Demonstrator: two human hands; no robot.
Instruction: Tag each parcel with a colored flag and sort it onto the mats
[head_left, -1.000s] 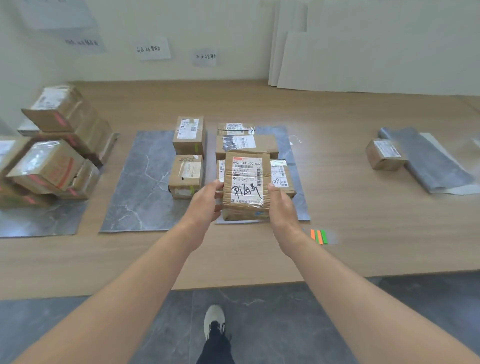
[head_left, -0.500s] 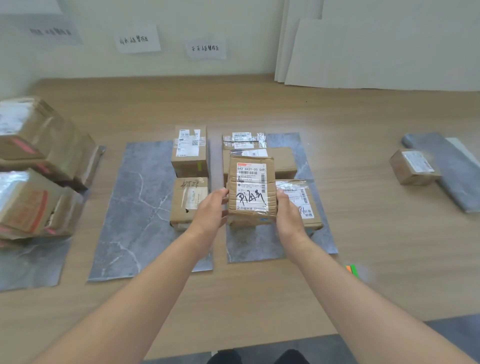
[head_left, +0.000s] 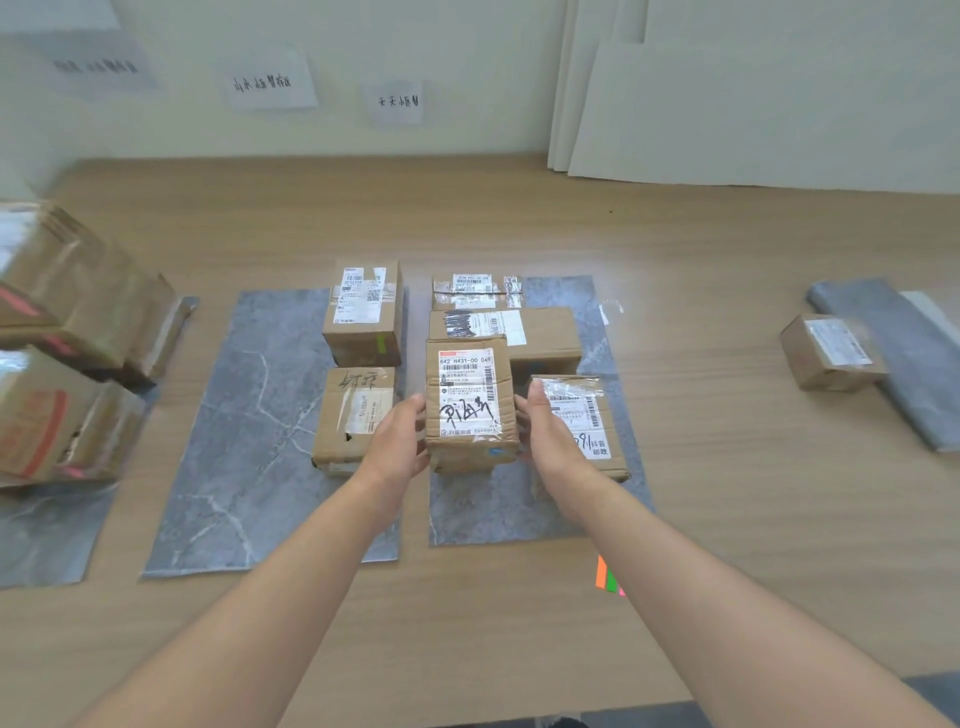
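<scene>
Here, left hand (head_left: 397, 441), right hand (head_left: 545, 436) gripping parcel (head_left: 470, 400) sides

You hold the brown cardboard parcel (head_left: 470, 405), printed label and black handwriting facing up, between your left hand (head_left: 400, 441) and right hand (head_left: 545, 436) over the right grey marbled mat (head_left: 498, 509). Orange, green and pink flags (head_left: 607, 574) lie just beyond that mat's near right corner.
</scene>
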